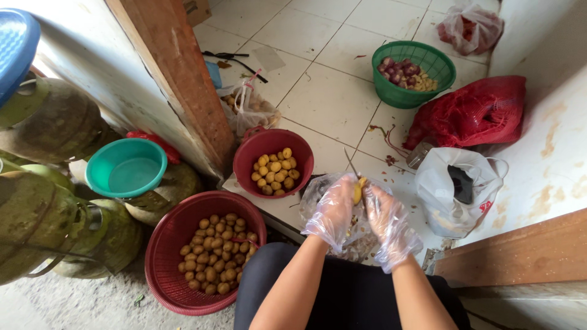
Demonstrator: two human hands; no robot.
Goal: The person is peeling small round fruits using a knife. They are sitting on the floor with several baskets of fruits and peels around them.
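Yellow potato [358,189] pinched between both gloved hands' grips, knife [351,162] touching.

A: Route forward of the hands? Open white floor tile [324,98] is seen between the green basket [414,73] and the small red bowl [273,162].

B: Left side is blocked. The large red basket [205,253] sits just beside the knee, with the small red bowl close behind it; the wooden post [177,79] stands further back.

A: Right side?

B: Closed off by the white plastic bag [455,189], red mesh sack [474,113] and wall [550,153]. A narrow gap is left there.
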